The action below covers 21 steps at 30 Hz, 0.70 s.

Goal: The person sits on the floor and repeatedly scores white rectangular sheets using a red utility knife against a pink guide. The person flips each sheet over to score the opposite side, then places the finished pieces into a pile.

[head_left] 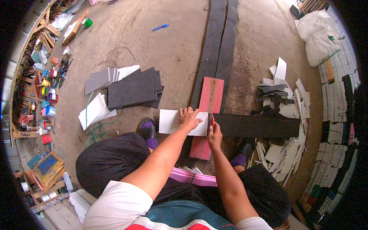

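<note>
Just ahead of the person's knees in the head view, a white rectangular sheet (170, 122) lies flat, its long axis running left to right, nearly square to the body, with one short end pointing left and the other toward the right hand (215, 136). Over its right half, the left hand (189, 119) rests palm down, fingers fairly spread and thumb pointing right. Closed around a slim red tool (212, 120), the right hand's fingers are narrow; the tool points away from the person, across the sheet's axis, at the sheet's right end. What its tip touches is too small to tell. Beneath, a pink board (211, 96) runs away from the person, its far end leaning slightly right. To the right, a black strip (257, 125) continues roughly along the sheet's line. Dark sheets (132, 88) lie stacked to the left.
</note>
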Available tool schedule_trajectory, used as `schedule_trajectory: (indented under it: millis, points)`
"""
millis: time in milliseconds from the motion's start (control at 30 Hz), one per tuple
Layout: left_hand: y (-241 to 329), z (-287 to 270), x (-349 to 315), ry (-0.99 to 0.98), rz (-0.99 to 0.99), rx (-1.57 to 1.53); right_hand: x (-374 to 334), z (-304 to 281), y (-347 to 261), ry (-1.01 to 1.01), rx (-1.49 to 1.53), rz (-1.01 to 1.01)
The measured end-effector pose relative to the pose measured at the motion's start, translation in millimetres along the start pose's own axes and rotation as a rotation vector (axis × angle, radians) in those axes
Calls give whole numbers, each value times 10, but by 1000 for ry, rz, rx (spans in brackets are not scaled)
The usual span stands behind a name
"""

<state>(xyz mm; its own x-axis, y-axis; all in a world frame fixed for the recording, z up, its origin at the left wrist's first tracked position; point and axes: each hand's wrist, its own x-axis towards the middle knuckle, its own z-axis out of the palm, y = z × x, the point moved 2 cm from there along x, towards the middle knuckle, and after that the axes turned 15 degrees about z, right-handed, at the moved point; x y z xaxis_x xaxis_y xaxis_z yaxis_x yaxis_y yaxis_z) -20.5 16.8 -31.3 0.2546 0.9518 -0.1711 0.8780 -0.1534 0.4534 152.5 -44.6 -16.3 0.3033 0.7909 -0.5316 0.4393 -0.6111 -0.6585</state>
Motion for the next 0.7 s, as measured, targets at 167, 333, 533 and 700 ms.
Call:
schedule_trajectory:
  millis: [167,333,533,700]
  points:
    - [30,-32,1,-18,-7,-3,-141,-79,-239,-1,-133,-117]
    - [-6,-7,1,-9,-6,7,-106,-61,-344,-22,-341,-29]
    - [44,-77,2,-45,4,8,-19,58,-305,-1,-501,-52]
    - [54,-36,3,-28,-10,50,8,71,-389,-23,-612,-49]
